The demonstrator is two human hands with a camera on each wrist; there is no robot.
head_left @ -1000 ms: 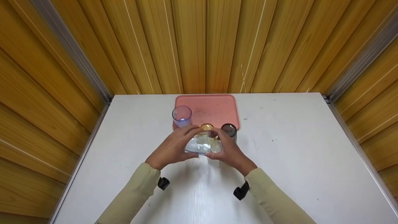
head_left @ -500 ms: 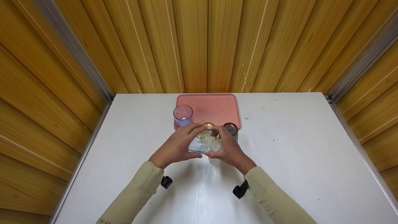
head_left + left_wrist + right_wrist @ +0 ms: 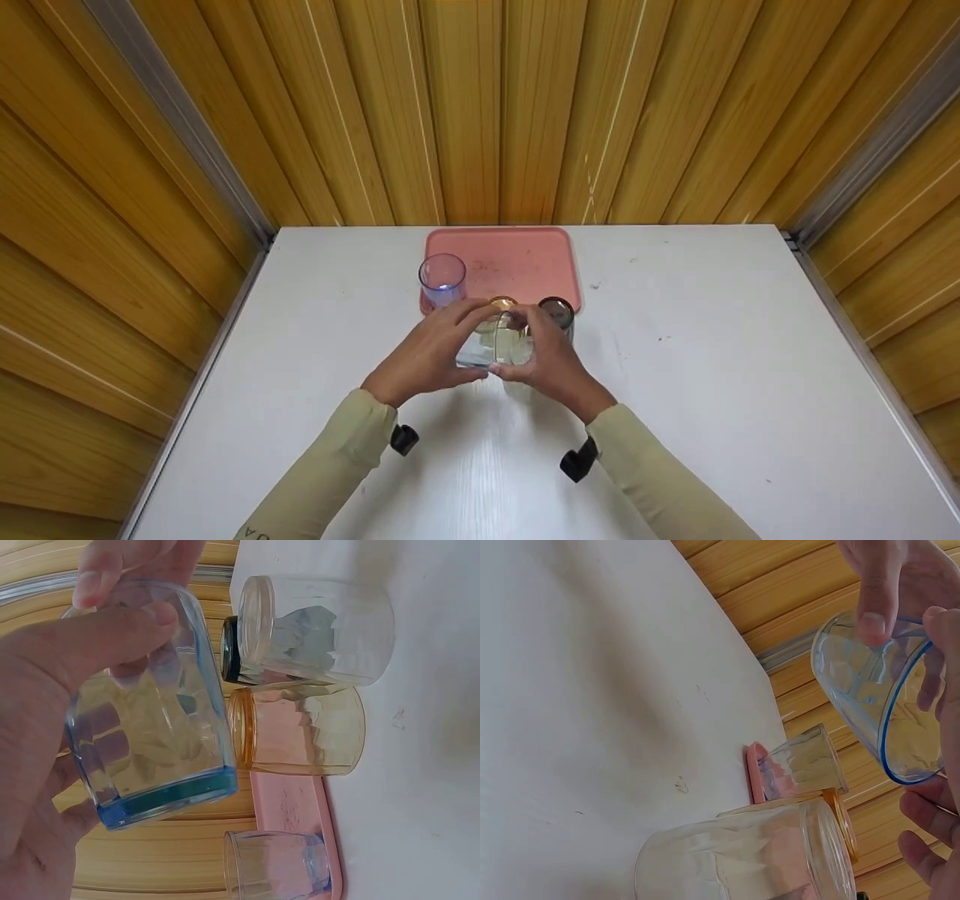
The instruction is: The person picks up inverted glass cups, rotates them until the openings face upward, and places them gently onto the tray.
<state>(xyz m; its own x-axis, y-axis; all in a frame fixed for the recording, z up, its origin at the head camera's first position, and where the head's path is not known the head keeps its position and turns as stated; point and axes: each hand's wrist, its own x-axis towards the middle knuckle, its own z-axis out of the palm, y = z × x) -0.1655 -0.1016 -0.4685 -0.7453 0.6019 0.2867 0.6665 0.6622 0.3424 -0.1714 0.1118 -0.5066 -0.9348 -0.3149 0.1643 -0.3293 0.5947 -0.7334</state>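
Note:
A clear, blue-tinted cup [image 3: 150, 720] lies sideways between my two hands, held up over the table. Its thick blue base [image 3: 172, 796] points left and its blue-edged mouth [image 3: 889, 724] faces right. My left hand [image 3: 427, 349] grips the base end, thumb laid along the wall. At the rim, my right hand [image 3: 551, 364] holds the other end between thumb and fingers. Just beyond stand a clear cup [image 3: 330, 630], an amber cup [image 3: 307, 727] and a smoky dark cup [image 3: 556, 313], the first partly hidden by my right hand in the head view.
A pink tray [image 3: 525, 259] lies at the table's back edge. On its left front corner stands a lavender cup [image 3: 442, 279]. Wood-patterned panels [image 3: 480, 112] rise behind and beside the white table [image 3: 697, 375].
The blue-tinted cup has turned a little between my hands, its rim now showing as a curved edge. My left hand has shifted slightly right. The other cups and tray stay put.

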